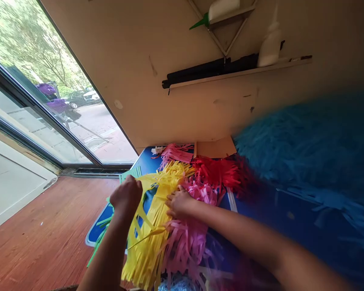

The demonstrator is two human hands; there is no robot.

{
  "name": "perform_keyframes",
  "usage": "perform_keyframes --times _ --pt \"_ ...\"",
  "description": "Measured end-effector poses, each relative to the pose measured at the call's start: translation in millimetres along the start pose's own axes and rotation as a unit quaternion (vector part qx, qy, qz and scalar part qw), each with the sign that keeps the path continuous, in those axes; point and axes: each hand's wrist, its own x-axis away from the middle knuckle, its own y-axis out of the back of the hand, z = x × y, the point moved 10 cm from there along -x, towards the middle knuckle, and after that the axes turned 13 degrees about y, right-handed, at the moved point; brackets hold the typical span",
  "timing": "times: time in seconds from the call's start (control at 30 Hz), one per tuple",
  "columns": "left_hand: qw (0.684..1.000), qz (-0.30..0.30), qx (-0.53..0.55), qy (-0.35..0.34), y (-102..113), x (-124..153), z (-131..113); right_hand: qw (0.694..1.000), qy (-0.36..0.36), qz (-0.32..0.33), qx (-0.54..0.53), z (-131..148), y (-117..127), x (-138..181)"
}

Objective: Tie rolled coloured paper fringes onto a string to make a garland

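Note:
Yellow fringed paper lies in a long bundle across the blue table. My left hand is closed in a fist on a strip of it, drawn up and out to the left. My right hand rests on the bundle's right side, its fingers spread over the yellow strips. Beneath and beside that hand is pink fringed paper. Red fringed paper sits just behind it. Green fringed paper hangs at the table's left edge, partly hidden by my left forearm.
A large blue fringed mass fills the right side, blurred. Behind the table, a wall shelf holds a white bottle and dark rolls. A glass door stands at the left above the reddish wooden floor.

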Motion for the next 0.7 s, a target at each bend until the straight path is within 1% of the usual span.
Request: perform_keyframes --times 0.1,0.17,0.23,0.33,0.4,0.43,0.5,0.57,0.6,0.63,0.67,0.7 --pt "0.997 -0.07 -0.007 0.01 29.4 -16.9 10.6 1.0 -0.002 -0.006 0.006 0.3 -1.9 -0.5" --pt "0.993 -0.119 -0.011 -0.008 54.8 -26.8 11.1 1.0 -0.004 -0.013 0.007 1.3 -2.7 -1.5" --pt "0.985 -0.168 -0.011 -0.042 87.2 -32.4 4.4 1.0 -0.008 -0.024 0.005 1.4 -2.2 -3.2" --pt "0.967 -0.231 -0.005 -0.108 143.4 -26.5 -19.7 0.999 -0.01 -0.049 -0.008 -0.6 5.9 -4.7" --pt "0.95 -0.262 -0.007 -0.171 176.3 -10.1 -44.8 0.997 -0.013 -0.077 -0.021 -1.1 20.6 -0.4" --pt "0.941 -0.267 -0.012 -0.207 187.8 1.3 -58.5 0.995 -0.017 -0.099 -0.029 0.1 31.7 4.6" --pt "0.925 -0.261 -0.028 -0.274 199.1 28.1 -83.3 0.986 -0.032 -0.161 -0.042 7.4 59.6 21.4" --pt "0.915 -0.24 -0.043 -0.322 197.0 56.9 -100.5 0.968 -0.059 -0.239 -0.05 21.9 90.5 45.5" --pt "0.911 -0.23 -0.05 -0.339 192.6 71.5 -106.4 0.952 -0.065 -0.289 -0.076 31.6 105.8 58.9" --pt "0.906 -0.22 -0.056 -0.356 186.7 86.2 -110.9 0.93 -0.063 -0.339 -0.125 40.8 118.9 71.7" --pt "0.902 -0.212 -0.064 -0.37 180.1 100.1 -114.0 0.903 -0.054 -0.38 -0.193 48.4 128.6 82.2" --pt "0.899 -0.206 -0.068 -0.381 173.9 112.5 -115.4 0.872 -0.039 -0.404 -0.273 54.0 134.4 88.7"
